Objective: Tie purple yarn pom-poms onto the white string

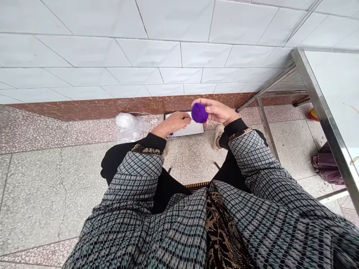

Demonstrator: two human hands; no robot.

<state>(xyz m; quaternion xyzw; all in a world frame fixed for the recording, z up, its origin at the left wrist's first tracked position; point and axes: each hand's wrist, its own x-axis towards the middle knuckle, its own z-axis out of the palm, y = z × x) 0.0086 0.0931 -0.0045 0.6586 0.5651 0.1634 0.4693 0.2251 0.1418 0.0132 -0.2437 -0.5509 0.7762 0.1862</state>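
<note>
A round purple ball of yarn (pixel 199 113) sits in my right hand (pixel 220 111), with the fingers curled around its far and right sides. Just left of it, my left hand (pixel 178 123) is closed in a pinch on a thin dark strand that runs toward the ball. Below both hands a white board or shallow box with a dark edge (pixel 193 129) lies on the floor. A small purple-blue bit shows beside my left wrist, partly hidden. White yarn (pixel 125 120) in clear plastic rests on the floor to the left of my left hand.
A white tiled wall (pixel 146 56) with a reddish-brown skirting stands in front. On the right is a metal-framed table (pixel 322 97) with a white top. Beneath it are a red and yellow object (pixel 314 114) and dark purple cloth (pixel 331 166).
</note>
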